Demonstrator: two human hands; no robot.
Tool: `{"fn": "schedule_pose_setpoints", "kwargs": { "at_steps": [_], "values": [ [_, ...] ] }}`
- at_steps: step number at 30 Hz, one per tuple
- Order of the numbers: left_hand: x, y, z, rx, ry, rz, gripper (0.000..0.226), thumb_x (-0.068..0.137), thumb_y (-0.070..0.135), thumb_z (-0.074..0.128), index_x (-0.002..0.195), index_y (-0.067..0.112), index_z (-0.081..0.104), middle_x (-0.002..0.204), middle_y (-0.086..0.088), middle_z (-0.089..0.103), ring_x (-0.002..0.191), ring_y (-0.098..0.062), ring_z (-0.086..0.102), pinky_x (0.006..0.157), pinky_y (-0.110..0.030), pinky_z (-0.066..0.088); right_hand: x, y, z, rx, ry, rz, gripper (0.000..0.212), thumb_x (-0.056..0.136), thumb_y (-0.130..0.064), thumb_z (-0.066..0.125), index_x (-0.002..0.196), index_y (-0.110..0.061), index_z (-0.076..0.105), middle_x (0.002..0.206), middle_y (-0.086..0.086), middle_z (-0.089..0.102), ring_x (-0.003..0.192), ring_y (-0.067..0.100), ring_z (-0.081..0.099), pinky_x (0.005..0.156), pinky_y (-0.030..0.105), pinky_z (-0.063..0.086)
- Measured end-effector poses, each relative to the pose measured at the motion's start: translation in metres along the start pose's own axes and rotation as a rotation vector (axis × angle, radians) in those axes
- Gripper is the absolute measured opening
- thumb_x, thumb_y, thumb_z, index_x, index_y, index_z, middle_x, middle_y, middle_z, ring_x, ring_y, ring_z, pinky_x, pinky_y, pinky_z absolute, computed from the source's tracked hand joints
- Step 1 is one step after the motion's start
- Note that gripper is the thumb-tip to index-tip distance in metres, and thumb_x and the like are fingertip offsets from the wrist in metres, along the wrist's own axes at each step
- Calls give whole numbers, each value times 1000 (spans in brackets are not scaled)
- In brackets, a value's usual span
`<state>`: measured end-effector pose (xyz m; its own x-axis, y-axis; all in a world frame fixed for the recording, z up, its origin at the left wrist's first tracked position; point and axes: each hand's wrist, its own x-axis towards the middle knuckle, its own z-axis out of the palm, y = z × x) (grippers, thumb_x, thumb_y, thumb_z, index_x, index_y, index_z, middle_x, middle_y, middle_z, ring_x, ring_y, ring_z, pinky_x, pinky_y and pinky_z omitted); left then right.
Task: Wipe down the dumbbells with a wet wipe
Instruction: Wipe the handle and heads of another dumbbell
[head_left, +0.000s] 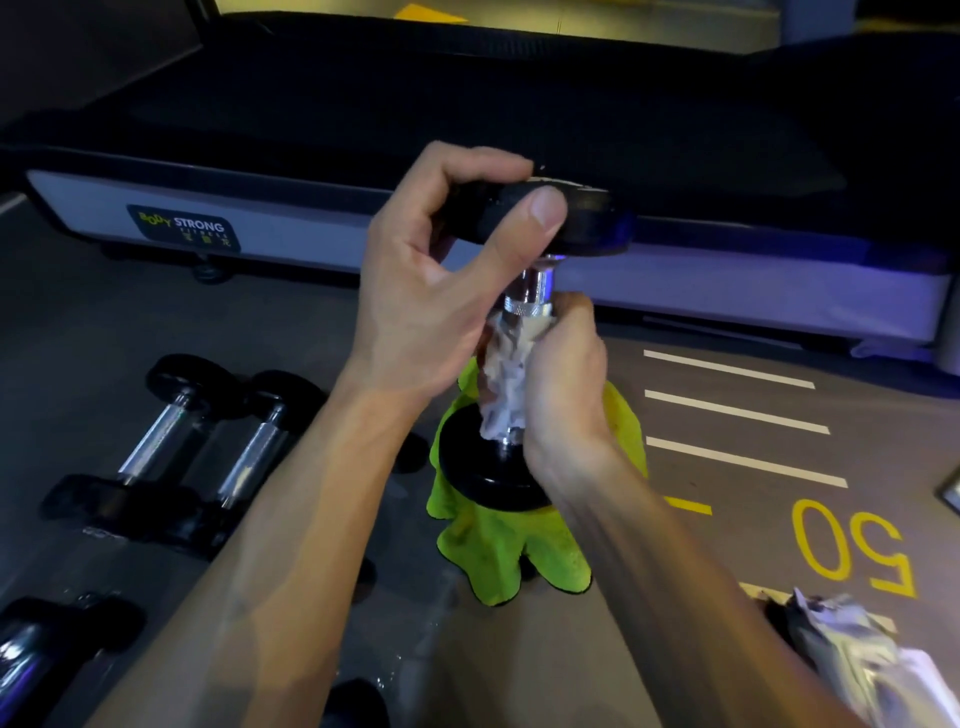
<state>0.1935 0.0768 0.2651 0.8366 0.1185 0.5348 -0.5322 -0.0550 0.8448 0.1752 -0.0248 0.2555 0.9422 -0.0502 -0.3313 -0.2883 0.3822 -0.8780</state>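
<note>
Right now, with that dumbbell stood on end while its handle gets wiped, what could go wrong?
The dumbbell stands upright with its lower head over a soft green cloth, steadied only by the left hand gripping the top head; it might tip if that grip loosens. The wet wipe in the right hand may leave the chrome handle slippery. Other dumbbells lie close by and could be struck.

The treadmill's (291, 218) grey end panel carries a dark label (183, 227) reading "BODY STRONG" (smaller lettering beneath is illegible). The floor (727, 545) bears a yellow painted "50" (852, 551).
</note>
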Motion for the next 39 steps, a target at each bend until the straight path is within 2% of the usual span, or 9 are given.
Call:
{"fn": "schedule_pose_setpoints", "kwargs": {
  "at_steps": [7, 12, 17, 20, 24, 28, 32, 36, 39],
  "values": [
    [-1, 0, 0, 32, -7, 15, 24, 94, 27, 74, 112, 13, 66, 105, 3, 68, 94, -8, 65, 86, -27, 49, -11, 45, -2, -247, -8, -502, 29, 106, -26, 39, 115, -8, 59, 103, 10, 64, 88, 11, 57, 80, 28, 49],
    [-2, -1, -7, 25, 34, -3, 20, 94, 28, 74, 109, 18, 67, 108, 6, 69, 102, -7, 66, 93, -28, 50, 7, 31, -14, -316, -65, -418, 45, 111, -41, 36, 96, -18, 72, 91, 0, 78, 87, 15, 73, 81, 36, 57],
    [-3, -2, -12, -4, 7, 0, 20, 93, 26, 73, 110, 17, 65, 114, 1, 69, 107, -10, 67, 95, -30, 52, 12, -4, 4, -195, -101, 39, 58, 100, -34, 52, 46, -16, 63, 45, 5, 53, 42, 23, 45, 44, 27, 35],
    [-4, -2, -14, -8, 11, 9, 21, 95, 25, 70, 112, 15, 64, 112, 0, 66, 103, -7, 66, 92, -27, 51, 8, 4, 16, -159, -4, -178, 47, 108, -14, 41, 66, -12, 62, 53, -1, 60, 50, 21, 55, 47, 25, 42],
    [-3, -4, -14, 29, 35, 15, 18, 97, 25, 69, 111, 16, 63, 108, -1, 65, 98, -5, 64, 89, -25, 50, -4, 28, 23, -487, 81, -594, 23, 110, -33, 36, 98, -23, 53, 89, -7, 66, 81, 18, 61, 72, 41, 48],
    [-2, -4, -18, -13, 33, -4, 15, 96, 26, 69, 109, 19, 64, 112, -4, 65, 101, -6, 64, 91, -27, 50, 18, 14, 14, -597, 95, -550, 40, 109, -24, 44, 70, -20, 54, 63, -6, 58, 61, 11, 49, 60, 36, 38],
    [-4, -1, -18, -30, -15, 5, 21, 95, 24, 69, 113, 15, 62, 117, -3, 65, 105, -5, 66, 90, -24, 53, 15, -10, 18, -276, -161, -123, 18, 75, -22, 48, 59, -14, 49, 44, 3, 48, 40, 23, 40, 44, 28, 33],
    [-2, -2, -16, -20, 17, 0, 23, 97, 24, 68, 114, 11, 63, 111, 0, 65, 101, -5, 65, 90, -24, 51, 12, -5, 14, -397, -8, -390, 29, 103, -5, 44, 84, -25, 50, 74, -15, 62, 60, -7, 55, 56, 6, 42],
    [-3, -3, -14, 23, 24, 12, 21, 97, 24, 69, 113, 11, 63, 108, 2, 64, 101, -7, 65, 91, -29, 52, 0, 8, 25, -242, 99, -505, 29, 105, -3, 38, 87, -19, 54, 73, -20, 64, 67, -7, 57, 64, 10, 41]
  ]
}}
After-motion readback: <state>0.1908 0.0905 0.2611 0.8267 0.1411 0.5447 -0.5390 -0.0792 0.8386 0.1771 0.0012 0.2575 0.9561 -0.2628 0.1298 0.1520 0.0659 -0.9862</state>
